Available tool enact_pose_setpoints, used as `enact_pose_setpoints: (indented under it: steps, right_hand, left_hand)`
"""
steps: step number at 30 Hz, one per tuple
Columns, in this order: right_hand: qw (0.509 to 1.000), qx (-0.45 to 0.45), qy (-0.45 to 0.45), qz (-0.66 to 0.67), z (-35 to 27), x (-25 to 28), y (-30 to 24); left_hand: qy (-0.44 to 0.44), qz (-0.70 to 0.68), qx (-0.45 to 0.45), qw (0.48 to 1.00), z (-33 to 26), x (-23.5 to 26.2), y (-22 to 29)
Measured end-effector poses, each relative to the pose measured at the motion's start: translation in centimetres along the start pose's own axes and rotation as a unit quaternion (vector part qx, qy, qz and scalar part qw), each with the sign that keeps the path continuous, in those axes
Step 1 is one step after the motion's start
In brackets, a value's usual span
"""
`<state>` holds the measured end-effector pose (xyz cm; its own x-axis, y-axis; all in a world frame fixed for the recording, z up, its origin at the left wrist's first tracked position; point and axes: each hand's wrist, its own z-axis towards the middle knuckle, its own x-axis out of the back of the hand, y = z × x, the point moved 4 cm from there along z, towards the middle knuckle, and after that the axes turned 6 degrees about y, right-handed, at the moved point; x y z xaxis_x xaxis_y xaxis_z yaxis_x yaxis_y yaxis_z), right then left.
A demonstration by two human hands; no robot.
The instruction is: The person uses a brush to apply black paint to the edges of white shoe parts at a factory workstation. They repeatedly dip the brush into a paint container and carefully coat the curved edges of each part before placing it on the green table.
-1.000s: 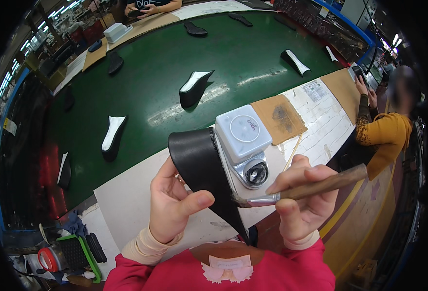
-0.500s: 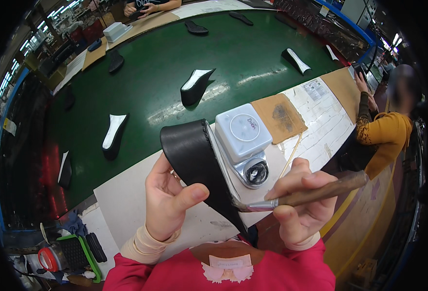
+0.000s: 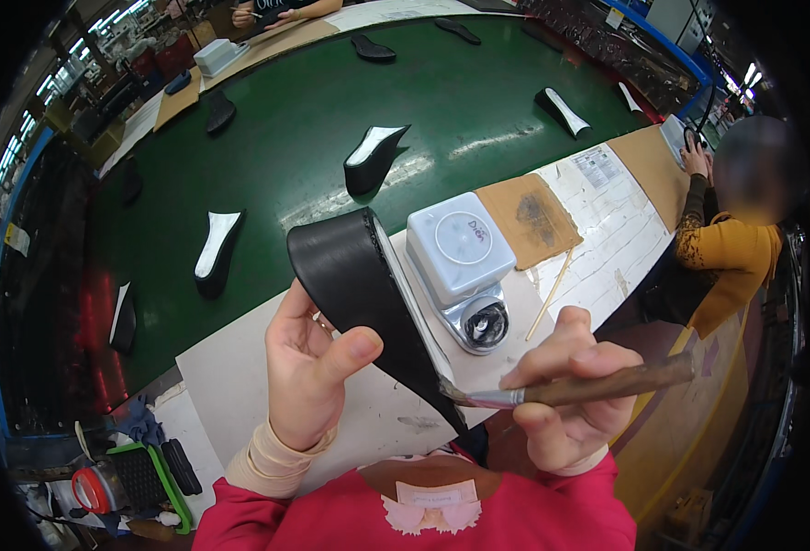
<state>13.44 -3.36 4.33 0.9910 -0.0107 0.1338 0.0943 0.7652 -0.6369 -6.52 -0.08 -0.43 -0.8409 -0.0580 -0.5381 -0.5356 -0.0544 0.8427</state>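
Note:
In my left hand (image 3: pixel 318 376) I hold a black wedge shoe sole (image 3: pixel 354 275), tilted, its thick heel end up and away from me and its thin toe end down toward me. The thumb presses on its black side; the other fingers go behind it. My right hand (image 3: pixel 575 395) grips a brush (image 3: pixel 597 381) with a brown handle and a metal ferrule. The brush's tip touches the sole's edge near the toe end. Just beyond the sole stands a whitish plastic glue container (image 3: pixel 460 248) with a small round opening (image 3: pixel 485 323) at its near side.
A green conveyor belt (image 3: pixel 295 138) carries several wedge soles, one of them a white-topped sole (image 3: pixel 374 156). Brown cardboard (image 3: pixel 529 220) and a thin stick (image 3: pixel 550 294) lie right of the container. A co-worker in a yellow top (image 3: pixel 735 253) is at right, another person's hands (image 3: pixel 272 14) at the far side.
My left hand and the sole have shifted slightly left and away from me. The brush stays at the sole's edge near the toe. The co-worker's hands at right have moved.

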Motion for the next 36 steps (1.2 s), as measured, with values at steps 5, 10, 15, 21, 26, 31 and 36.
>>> enact_pose_setpoints:
  steps: [5,10,15,21,26,31,36]
  right_hand:
    - [1.000,0.002,-0.017,-0.014,0.1,-0.1,-0.3]
    - [0.999,0.011,-0.011,-0.035,0.0,-0.2,-0.7]
    - [0.996,0.041,0.025,-0.072,-0.4,-0.7,-1.2]
    - [0.994,0.064,0.026,-0.088,-0.4,-0.7,-1.4]
    - [0.992,0.092,-0.018,-0.081,-0.5,-0.5,-1.5]
    - [0.998,0.044,-0.043,-0.032,-0.5,-0.1,-1.3]
    - [0.986,-0.089,0.125,0.073,-1.5,1.6,1.6]
  left_hand:
    - [-0.001,-0.004,0.006,1.000,0.2,0.0,0.0]
    - [0.004,0.003,-0.001,1.000,0.3,0.5,0.0]
    - [0.011,-0.008,0.020,1.000,0.4,0.8,-0.3]
    - [0.021,-0.018,0.050,0.998,0.5,0.7,-0.5]
    - [0.019,-0.025,0.063,0.998,0.8,0.9,-0.8]
    - [0.016,-0.023,0.064,0.998,1.1,1.6,-1.0]
    - [0.014,-0.042,0.068,0.997,1.1,2.9,-1.5]
